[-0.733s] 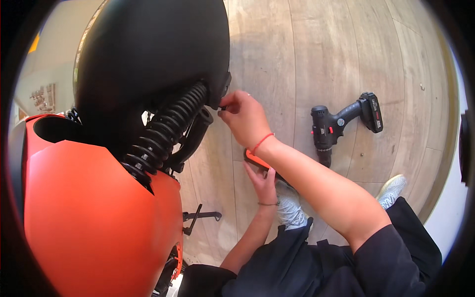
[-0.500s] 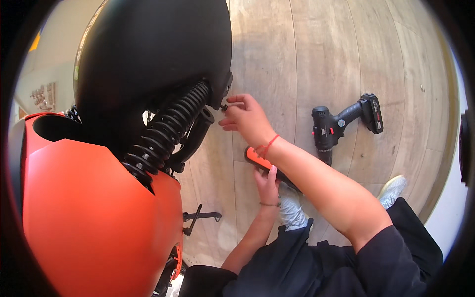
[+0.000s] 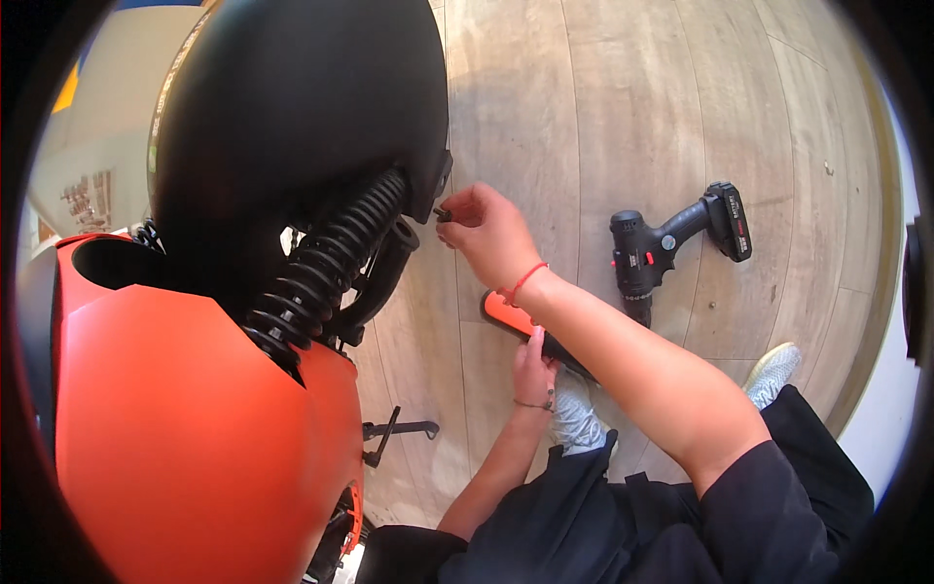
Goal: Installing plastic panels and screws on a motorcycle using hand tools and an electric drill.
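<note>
My right hand (image 3: pixel 489 237) is closed in a pinch on a small dark bolt (image 3: pixel 444 215), right beside the lower corner of a large black shell-like part (image 3: pixel 302 97). Whether the bolt still sits in that corner I cannot tell. Lower down, my left hand (image 3: pixel 533 375) grips a long orange-and-black panel (image 3: pixel 513 316), partly covered by my right forearm. A black coil-spring shock absorber (image 3: pixel 331 261) runs from under the black part toward a big glossy orange body panel (image 3: pixel 195 428) of the vehicle.
A black cordless drill (image 3: pixel 654 248) lies on the wood-plank floor (image 3: pixel 637 88) right of my forearm. Black levers (image 3: pixel 404 428) stick out from the vehicle's side. My shoes (image 3: pixel 580 414) are close below the panel, and a tiny metal piece (image 3: pixel 712 306) lies by the drill.
My right fingers have drawn together from a looser, spread pose into a pinch on the bolt. My left hand keeps its grip on the panel. The view has shifted slightly.
</note>
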A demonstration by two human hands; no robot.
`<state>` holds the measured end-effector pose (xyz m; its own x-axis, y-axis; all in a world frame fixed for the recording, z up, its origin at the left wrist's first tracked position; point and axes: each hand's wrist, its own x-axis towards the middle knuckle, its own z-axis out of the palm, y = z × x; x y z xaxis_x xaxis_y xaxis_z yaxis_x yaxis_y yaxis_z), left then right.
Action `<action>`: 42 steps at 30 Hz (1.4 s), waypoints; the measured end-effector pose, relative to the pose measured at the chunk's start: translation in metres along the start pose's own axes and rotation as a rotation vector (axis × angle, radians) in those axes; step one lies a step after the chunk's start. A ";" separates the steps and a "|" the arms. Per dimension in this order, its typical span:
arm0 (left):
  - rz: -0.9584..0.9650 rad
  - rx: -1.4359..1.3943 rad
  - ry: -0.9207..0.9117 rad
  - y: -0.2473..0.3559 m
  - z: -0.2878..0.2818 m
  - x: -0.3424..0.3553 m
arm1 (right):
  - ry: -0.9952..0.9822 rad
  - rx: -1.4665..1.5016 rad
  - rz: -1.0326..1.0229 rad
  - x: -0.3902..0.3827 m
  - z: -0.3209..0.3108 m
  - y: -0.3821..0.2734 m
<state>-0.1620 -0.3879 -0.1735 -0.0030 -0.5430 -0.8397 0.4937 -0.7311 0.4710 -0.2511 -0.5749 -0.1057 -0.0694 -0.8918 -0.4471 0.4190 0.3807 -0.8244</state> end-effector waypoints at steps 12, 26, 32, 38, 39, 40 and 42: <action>0.366 0.512 -0.082 0.044 0.040 -0.024 | -0.094 0.446 0.261 -0.047 -0.087 -0.008; 0.486 1.178 -0.227 0.171 0.135 -0.055 | -0.281 0.080 0.208 -0.075 -0.086 -0.021; 0.667 1.650 -0.201 0.182 0.145 -0.060 | -0.235 0.171 0.192 -0.063 -0.060 -0.020; 0.881 1.690 -0.045 0.184 0.136 -0.060 | -0.224 0.211 0.175 -0.058 -0.042 -0.017; 0.841 1.636 -0.059 0.184 0.135 -0.059 | -0.227 0.206 0.182 -0.060 -0.040 -0.017; 0.800 1.581 -0.074 0.183 0.133 -0.057 | -0.187 0.200 0.179 -0.063 -0.039 -0.017; 0.705 1.492 -0.085 0.186 0.129 -0.055 | -0.155 0.193 0.176 -0.068 -0.039 -0.012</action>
<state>-0.1818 -0.5472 -0.0048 -0.2241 -0.9022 -0.3686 -0.7996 -0.0460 0.5988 -0.2869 -0.5094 -0.0791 0.1523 -0.8483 -0.5071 0.5774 0.4928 -0.6510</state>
